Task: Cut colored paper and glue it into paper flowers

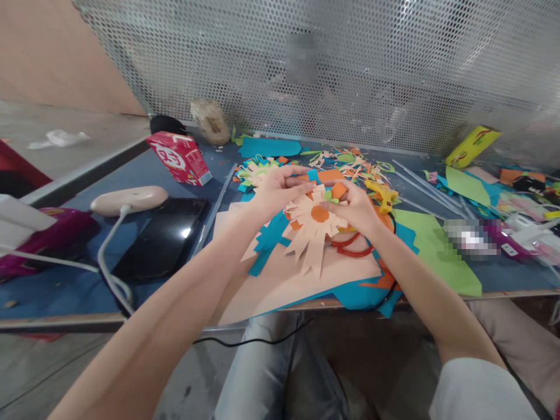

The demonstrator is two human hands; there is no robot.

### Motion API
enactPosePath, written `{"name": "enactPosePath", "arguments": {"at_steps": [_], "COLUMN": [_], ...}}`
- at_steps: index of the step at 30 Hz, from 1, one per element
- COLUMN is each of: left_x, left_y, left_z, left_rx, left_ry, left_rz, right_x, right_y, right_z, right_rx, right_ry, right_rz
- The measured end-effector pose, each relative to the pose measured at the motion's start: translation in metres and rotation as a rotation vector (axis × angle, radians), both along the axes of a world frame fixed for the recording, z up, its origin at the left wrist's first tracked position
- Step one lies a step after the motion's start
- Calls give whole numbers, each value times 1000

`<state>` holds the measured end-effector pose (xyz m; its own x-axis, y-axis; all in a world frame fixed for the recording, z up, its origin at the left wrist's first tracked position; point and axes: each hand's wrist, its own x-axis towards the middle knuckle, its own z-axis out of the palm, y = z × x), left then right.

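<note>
Blue table (pixel 151 174): L hand (pixel 280 185) & R hand (pixel 357 205) pinch paper flower (pixel 319 214), fingertips partly hidden; red box (pixel 181 158) & yellow box (pixel 472 147) txt illegible.

Two hands are counted: left hand (pixel 280 188), right hand (pixel 357 209). Two paper flowers are made out: one peach flower (pixel 320 214), one green-centred flower (pixel 257 172). One black phone (pixel 161 242), one red box (pixel 179 158), one yellow box (pixel 472 147), one yellow glue gun (pixel 385 199), one white oval device (pixel 131 199) are tallied. Two magenta items (pixel 65 245) are noted. Several clear sticks (pixel 426 188) are seen, exact number unclear. Paper scraps (pixel 356 160) are heaped too thickly to be counted.
</note>
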<state>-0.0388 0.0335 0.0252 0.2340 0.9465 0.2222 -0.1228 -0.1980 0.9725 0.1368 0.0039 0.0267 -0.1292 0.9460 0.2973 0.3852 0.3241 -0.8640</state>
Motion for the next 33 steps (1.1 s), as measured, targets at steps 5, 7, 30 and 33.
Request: {"name": "enactPosePath", "arguments": {"at_steps": [5,7,30,33], "left_x": [-2,-2,-16,-16], "left_y": [2,3,6,3], "left_z": [-1,-2,-11,-10], "left_rx": [33,25,-107,-57], "left_ry": [-53,-89,204,210], "left_rz": [73,64,97,-3], "right_x": [1,1,28,36], "right_y": [0,-1,22,25], "right_z": [-1,0,-1,0], "right_rx": [-6,6,201,365], "right_ry": [34,23,494,515], "right_rz": [12,12,-128,-229]}}
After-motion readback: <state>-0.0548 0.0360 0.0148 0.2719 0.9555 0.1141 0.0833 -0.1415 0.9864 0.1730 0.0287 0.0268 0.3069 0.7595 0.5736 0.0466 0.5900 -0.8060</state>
